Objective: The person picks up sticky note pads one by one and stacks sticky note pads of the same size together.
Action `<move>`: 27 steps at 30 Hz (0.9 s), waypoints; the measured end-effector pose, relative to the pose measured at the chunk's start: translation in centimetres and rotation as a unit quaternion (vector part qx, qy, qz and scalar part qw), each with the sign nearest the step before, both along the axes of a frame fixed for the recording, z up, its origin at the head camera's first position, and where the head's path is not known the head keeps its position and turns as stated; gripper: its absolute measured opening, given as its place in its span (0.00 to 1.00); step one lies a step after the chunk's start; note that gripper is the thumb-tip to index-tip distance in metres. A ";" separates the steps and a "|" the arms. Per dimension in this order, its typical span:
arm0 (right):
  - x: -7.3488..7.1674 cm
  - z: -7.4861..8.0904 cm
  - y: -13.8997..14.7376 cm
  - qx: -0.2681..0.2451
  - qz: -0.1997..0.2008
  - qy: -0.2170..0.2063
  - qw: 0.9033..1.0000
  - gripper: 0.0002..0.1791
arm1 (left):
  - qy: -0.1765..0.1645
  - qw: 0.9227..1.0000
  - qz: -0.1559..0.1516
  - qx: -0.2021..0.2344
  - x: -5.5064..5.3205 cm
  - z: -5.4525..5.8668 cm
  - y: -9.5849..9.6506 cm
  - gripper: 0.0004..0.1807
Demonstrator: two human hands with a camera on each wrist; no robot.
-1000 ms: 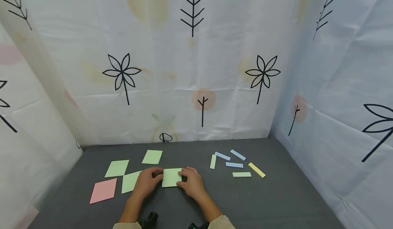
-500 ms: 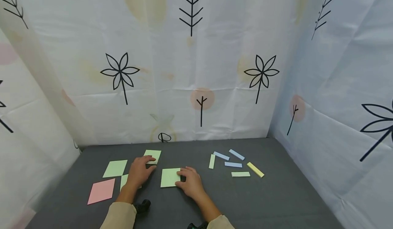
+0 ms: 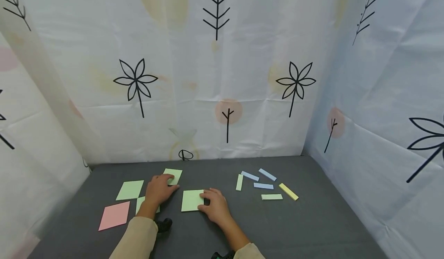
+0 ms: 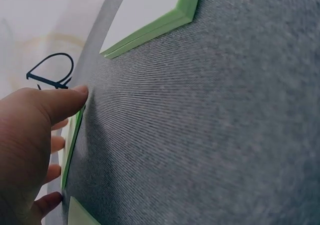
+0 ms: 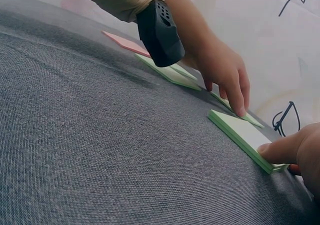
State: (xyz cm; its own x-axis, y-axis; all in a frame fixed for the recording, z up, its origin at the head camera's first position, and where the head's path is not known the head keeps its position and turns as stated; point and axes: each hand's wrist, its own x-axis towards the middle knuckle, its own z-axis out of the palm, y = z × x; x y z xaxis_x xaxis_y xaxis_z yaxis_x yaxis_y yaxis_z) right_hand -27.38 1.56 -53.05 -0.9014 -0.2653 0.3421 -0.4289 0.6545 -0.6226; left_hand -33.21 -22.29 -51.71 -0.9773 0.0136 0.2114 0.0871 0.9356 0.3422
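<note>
My right hand (image 3: 216, 208) holds a stack of thin pale-green square tiles (image 3: 190, 201) by its right side, thumb near the front corner. Two layers show along the stack's green edge in the right wrist view. Farther back on the left, my left hand (image 3: 158, 191) spans another pale-green square tile (image 3: 175, 177). Its thumb (image 4: 75, 97) is at one edge, and the other fingertips lie along the tile (image 4: 70, 150) in the left wrist view. Beneath the left forearm a third green tile (image 3: 140, 203) is partly hidden.
One more green tile (image 3: 130, 190) and a pink square tile (image 3: 114, 216) lie at left. Right of centre are several narrow strips: blue (image 3: 263, 186), green (image 3: 272, 197) and yellow (image 3: 289, 192). A patterned white cloth (image 3: 222, 70) stands behind the dark grey table (image 3: 295, 232).
My left hand has left the central stack and moved back and left onto the far green tile; its thumb has since shifted slightly right. The right hand has stayed at the stack.
</note>
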 end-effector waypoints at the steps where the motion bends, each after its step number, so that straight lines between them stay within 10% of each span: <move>1: 0.0 0.0 0.0 -0.001 0.001 0.000 1.000 0.20 | -0.002 1.000 0.003 0.002 0.0 0.1 0.0 0.26; 16: 0.0 -0.3 -0.2 0.001 0.002 -0.009 1.000 0.20 | 0.017 1.000 -0.010 -0.006 0.8 0.2 -0.8 0.25; 27: -0.1 -0.4 0.1 -0.004 0.002 -0.010 1.000 0.20 | 0.041 0.994 -0.093 -0.040 1.5 0.9 -1.8 0.16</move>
State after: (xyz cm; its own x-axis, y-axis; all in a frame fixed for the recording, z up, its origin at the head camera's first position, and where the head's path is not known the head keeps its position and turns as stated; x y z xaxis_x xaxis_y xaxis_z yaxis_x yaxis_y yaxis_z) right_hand -27.50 1.65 -53.46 -0.9068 -0.2672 0.3262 -0.4196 0.6481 -0.6355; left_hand -31.73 -24.13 -50.80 -0.9357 0.2123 0.2817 0.2854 0.9249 0.2511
